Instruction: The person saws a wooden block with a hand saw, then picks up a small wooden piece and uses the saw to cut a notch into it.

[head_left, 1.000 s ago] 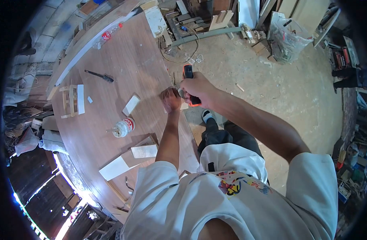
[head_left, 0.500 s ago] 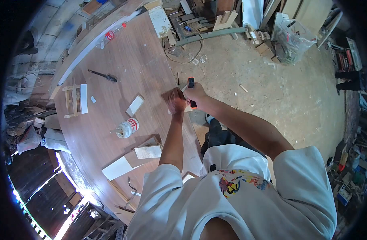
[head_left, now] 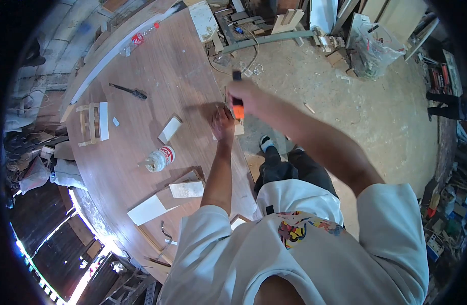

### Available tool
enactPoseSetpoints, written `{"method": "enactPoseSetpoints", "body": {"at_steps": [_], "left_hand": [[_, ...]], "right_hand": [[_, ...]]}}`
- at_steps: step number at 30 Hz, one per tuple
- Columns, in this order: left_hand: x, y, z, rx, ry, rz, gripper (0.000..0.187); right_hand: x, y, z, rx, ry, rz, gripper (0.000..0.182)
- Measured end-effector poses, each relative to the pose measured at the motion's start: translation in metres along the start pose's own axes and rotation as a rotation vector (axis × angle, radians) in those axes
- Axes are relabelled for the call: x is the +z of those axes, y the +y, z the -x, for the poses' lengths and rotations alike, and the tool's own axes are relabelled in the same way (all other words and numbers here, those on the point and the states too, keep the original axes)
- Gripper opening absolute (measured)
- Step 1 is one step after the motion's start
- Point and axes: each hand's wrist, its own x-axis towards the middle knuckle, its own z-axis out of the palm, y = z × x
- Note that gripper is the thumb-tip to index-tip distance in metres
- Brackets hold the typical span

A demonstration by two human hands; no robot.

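My left hand [head_left: 223,123] presses down at the table's right edge, its fingers bent over a small pale piece of wood [head_left: 238,129]. Most of that piece is hidden under the hand. Just above and to the right, my right hand [head_left: 245,95] is closed round a black-and-orange tool [head_left: 238,112]. Black shows at the tool's upper end and orange at its lower end. Motion blurs this hand, and the tool's exact kind cannot be made out.
On the wooden table [head_left: 157,66] lie a glue bottle [head_left: 160,158], a white block [head_left: 170,129], white-faced boards [head_left: 151,207], a dark slender tool [head_left: 127,91], a small wooden frame [head_left: 90,124] and a plastic bottle [head_left: 142,37]. A filled plastic bag [head_left: 374,51] stands on the floor.
My right hand has moved up and away from my body with the black-and-orange tool, which has changed its angle. My left hand stays at the table edge; its fingers have shifted slightly.
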Motion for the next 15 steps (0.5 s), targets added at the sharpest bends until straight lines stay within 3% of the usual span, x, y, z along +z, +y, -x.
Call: {"method": "enactPoseSetpoints", "body": {"at_steps": [2,7,11,15], "left_hand": [[-0.004,0.008,-0.011,-0.057,0.022,0.044,0.008],[0.001,0.005,-0.010,-0.095,0.001,0.006,0.009],[-0.002,-0.001,-0.009,0.017,0.059,0.027,0.010],[-0.002,0.001,-0.012,0.050,0.109,0.047,0.010]], "right_hand": [[0.002,-0.042,0.030,-0.059,-0.217,0.068,0.011],[-0.015,-0.052,0.078,-0.059,-0.173,0.117,0.010],[-0.032,-0.039,0.078,0.055,-0.217,0.088,0.011],[-0.045,-0.029,0.090,-0.031,-0.232,0.111,0.012]]}}
